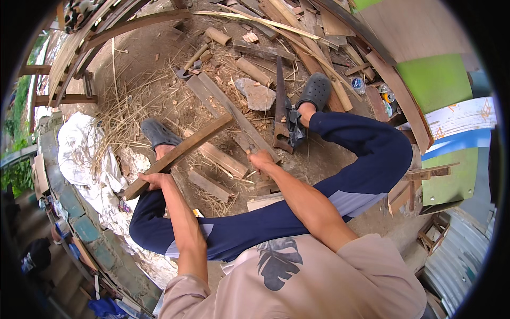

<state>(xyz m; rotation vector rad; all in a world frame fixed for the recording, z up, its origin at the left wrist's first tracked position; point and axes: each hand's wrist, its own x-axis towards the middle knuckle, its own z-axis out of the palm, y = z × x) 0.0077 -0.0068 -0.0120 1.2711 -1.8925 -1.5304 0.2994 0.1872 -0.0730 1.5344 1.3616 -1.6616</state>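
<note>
My left hand (154, 181) is closed round the lower end of a long squared wooden beam (194, 142), which slants up and to the right, its far end raised above other wood. My right hand (261, 159) is closed beside a grey-brown plank (234, 114). A small brownish end shows at its fingers; what it grips is mostly hidden. Right of that plank lies a handsaw (280, 101) with a wooden handle, against a black plastic bag (295, 127) by my right foot. Short wood pieces (211, 184) lie between my legs.
A flat grey stone (256, 94) lies ahead, with a wooden-handled tool (195, 57) farther left. Straw and chips litter the dirt. White sacking (87, 151) covers the left side. Stacked boards (305, 45) and a green-and-white panel (435, 85) stand right. Dark clogs (314, 91) are on my feet.
</note>
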